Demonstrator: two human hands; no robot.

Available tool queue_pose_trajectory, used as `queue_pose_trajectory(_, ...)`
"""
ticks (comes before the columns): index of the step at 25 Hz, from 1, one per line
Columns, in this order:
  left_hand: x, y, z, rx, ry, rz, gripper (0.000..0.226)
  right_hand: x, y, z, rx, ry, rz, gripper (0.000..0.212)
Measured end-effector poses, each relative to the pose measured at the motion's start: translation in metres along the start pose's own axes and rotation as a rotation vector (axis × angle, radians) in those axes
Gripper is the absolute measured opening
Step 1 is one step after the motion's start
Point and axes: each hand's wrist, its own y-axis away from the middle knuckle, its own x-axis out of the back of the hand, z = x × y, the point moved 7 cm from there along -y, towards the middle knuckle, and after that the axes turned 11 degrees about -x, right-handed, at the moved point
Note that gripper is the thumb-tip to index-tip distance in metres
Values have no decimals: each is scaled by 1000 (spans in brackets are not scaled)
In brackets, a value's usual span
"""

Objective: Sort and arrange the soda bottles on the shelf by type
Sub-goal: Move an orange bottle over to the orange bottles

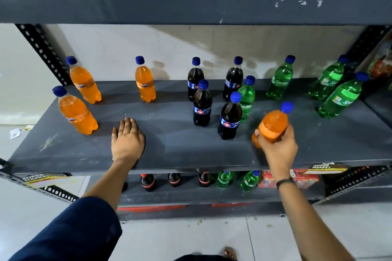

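Shelf: grey metal shelf (169, 150) with Fanta left, colas middle, Sprites right
Right hand (277, 146): wrapped round an orange Fanta bottle (273, 124), tilted, near the front edge
Left hand (127, 140): flat, fingers together, palm down on the shelf

Fanta bottles (84, 82) left on shelf (169, 150), Sprite bottles (280, 80) right.

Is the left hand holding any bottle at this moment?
No, the left hand lies flat and empty on the shelf, while the right hand holds the orange bottle.
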Motion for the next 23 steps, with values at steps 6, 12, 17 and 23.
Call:
queue_pose_trajectory(6,0,0,-1,-6,-16,-12,56,-81,128,-47,223,-86,-390,50)
queue_pose_trajectory(12,1,0,1,-2,-3,17,56,-221,102,-109,203,-10,-655,62)
queue_pose_trajectory(17,-2,-1,-1,19,-7,-6,56,-282,92,-103,159,104,-784,63)
queue_pose_trajectory(23,-4,-3,-2,19,-1,-10,56,-288,101,-99,157,115,-790,76)
